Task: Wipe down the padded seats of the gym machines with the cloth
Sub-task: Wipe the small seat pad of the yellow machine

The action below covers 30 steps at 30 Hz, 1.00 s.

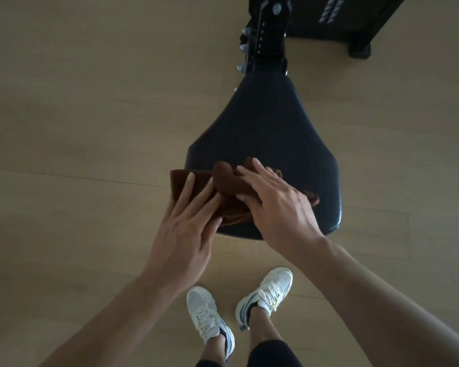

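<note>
A black padded seat (pixel 270 128) of a gym machine, wide toward me and narrow at the far end, fills the middle of the view. A brown cloth (pixel 227 178) lies bunched on its near left part and hangs past the seat's left edge. My left hand (pixel 188 229) rests flat on the cloth's left part, fingers spread and straight. My right hand (pixel 278 205) lies flat on the cloth's right part, fingers spread and pointing up-left. Neither hand curls around the cloth; both press on it from above.
The seat's black adjustment post (pixel 265 35) with silver knobs rises at the far end, joined to a dark machine base (pixel 355 19) at top right. My white sneakers (pixel 210 316) stand on the light wood floor (pixel 77 128) just below the seat.
</note>
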### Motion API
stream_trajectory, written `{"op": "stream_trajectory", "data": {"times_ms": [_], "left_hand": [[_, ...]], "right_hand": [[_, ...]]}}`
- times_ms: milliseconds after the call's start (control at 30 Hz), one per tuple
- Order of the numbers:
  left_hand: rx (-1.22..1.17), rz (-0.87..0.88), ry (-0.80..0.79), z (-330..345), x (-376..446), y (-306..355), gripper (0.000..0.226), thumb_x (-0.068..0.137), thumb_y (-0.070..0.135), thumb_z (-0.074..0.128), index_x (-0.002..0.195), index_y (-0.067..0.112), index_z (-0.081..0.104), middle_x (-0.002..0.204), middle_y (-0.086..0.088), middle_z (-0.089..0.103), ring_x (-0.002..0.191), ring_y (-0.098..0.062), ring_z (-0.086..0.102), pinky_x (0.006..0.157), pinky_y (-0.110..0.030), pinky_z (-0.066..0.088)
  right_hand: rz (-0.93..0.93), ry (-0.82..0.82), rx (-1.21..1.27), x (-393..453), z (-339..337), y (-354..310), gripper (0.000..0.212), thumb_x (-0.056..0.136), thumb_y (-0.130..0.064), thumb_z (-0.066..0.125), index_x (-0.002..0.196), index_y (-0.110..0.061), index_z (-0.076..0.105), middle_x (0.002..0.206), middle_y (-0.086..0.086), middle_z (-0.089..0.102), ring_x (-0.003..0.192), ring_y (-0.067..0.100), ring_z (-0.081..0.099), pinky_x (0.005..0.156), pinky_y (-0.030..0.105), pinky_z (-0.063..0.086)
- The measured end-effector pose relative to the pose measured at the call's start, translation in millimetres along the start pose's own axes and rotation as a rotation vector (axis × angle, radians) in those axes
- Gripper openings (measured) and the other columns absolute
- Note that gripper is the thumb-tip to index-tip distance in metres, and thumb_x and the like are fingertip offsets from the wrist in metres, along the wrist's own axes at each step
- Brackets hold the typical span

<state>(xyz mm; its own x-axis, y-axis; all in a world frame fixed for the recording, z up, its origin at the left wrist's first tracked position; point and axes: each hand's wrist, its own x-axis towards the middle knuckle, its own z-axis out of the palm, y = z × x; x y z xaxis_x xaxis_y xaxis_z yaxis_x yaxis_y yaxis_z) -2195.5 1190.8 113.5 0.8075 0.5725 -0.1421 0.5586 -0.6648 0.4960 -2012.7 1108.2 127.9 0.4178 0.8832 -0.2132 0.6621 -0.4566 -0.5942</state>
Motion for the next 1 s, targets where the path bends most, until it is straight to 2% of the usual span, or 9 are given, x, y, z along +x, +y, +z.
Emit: {"op": "stream_trajectory", "data": {"times_ms": [133,200,300,367,500,633,733,900,1000], "left_hand": [[0.004,0.069,-0.046,20.8,7.3,54.7,0.049,0.103,0.035,0.042,0.152,0.030,0.040,0.162,0.010,0.033,0.156,-0.018,0.011,0.125,-0.051,0.018],[0.009,0.086,-0.076,34.2,14.4,81.8,0.051,0.102,0.030,0.047,0.152,0.030,0.040,0.162,0.009,0.034,0.156,-0.018,0.011,0.125,-0.049,0.015],[-0.015,0.130,-0.120,53.3,33.6,115.2,0.056,0.100,0.023,0.047,0.154,0.027,0.037,0.164,0.008,0.030,0.157,-0.020,0.006,0.126,-0.047,0.010],[-0.023,0.145,-0.147,59.1,51.5,129.5,0.055,0.101,0.023,0.042,0.155,0.024,0.035,0.166,0.006,0.026,0.157,-0.021,0.003,0.127,-0.045,0.006],[0.025,0.147,-0.213,55.7,98.3,135.9,0.054,0.104,0.024,0.033,0.158,0.023,0.027,0.168,0.007,0.015,0.156,-0.020,-0.003,0.126,-0.041,-0.003],[0.100,0.095,-0.323,41.5,175.6,132.1,0.056,0.104,0.021,0.030,0.160,0.019,0.020,0.170,0.005,0.008,0.156,-0.021,-0.007,0.126,-0.044,-0.001],[0.182,0.041,-0.411,25.4,225.5,126.2,0.056,0.102,0.017,0.031,0.158,0.016,0.024,0.170,0.003,0.004,0.156,-0.024,-0.011,0.126,-0.047,-0.002],[0.151,0.071,-0.404,27.5,230.3,117.3,0.049,0.106,0.029,0.029,0.154,0.020,0.035,0.168,0.006,0.018,0.156,-0.021,-0.010,0.125,-0.048,-0.005],[0.118,0.144,-0.386,33.8,213.8,122.4,0.046,0.106,0.031,0.032,0.150,0.021,0.043,0.164,0.007,0.029,0.156,-0.021,-0.004,0.125,-0.050,-0.002]], "right_hand": [[0.055,0.370,-0.041,-57.4,1.4,36.8,0.036,0.097,-0.015,0.062,0.133,-0.015,0.065,0.147,-0.014,0.040,0.142,0.006,0.032,0.113,0.041,0.041],[0.182,0.451,0.006,-80.0,1.0,46.8,0.037,0.097,-0.014,0.055,0.132,-0.020,0.065,0.147,-0.020,0.042,0.145,0.011,0.037,0.102,0.046,0.052],[0.510,0.513,0.213,-92.7,-4.9,54.0,0.036,0.103,-0.017,0.050,0.134,-0.032,0.061,0.141,-0.011,0.060,0.129,0.026,0.060,0.091,0.037,0.054],[0.732,0.555,0.394,-81.6,-11.9,55.9,0.028,0.103,-0.022,0.052,0.125,-0.029,0.068,0.106,-0.003,0.075,0.098,0.022,0.071,0.072,0.028,0.053],[0.824,0.567,0.571,-37.2,-39.7,64.2,0.020,0.101,-0.024,0.052,0.095,-0.030,0.071,0.079,-0.012,0.069,0.077,0.008,0.067,0.058,0.019,0.046],[0.745,0.379,0.574,34.2,-63.1,89.5,0.030,0.102,-0.039,0.049,0.118,-0.025,0.069,0.088,-0.005,0.069,0.082,0.017,0.066,0.073,0.026,0.049],[0.698,0.223,0.643,86.0,-69.5,112.1,0.054,0.089,-0.055,0.050,0.120,-0.015,0.070,0.103,0.010,0.075,0.099,0.030,0.071,0.093,0.047,0.057],[0.703,0.120,0.830,75.6,-60.4,130.6,0.027,0.096,-0.044,0.062,0.101,-0.022,0.076,0.103,0.005,0.079,0.102,0.022,0.073,0.097,0.045,0.056],[0.698,0.175,0.812,44.3,-57.3,136.5,0.027,0.098,-0.045,0.059,0.113,-0.029,0.074,0.104,-0.003,0.078,0.102,0.015,0.073,0.098,0.043,0.056]]}}
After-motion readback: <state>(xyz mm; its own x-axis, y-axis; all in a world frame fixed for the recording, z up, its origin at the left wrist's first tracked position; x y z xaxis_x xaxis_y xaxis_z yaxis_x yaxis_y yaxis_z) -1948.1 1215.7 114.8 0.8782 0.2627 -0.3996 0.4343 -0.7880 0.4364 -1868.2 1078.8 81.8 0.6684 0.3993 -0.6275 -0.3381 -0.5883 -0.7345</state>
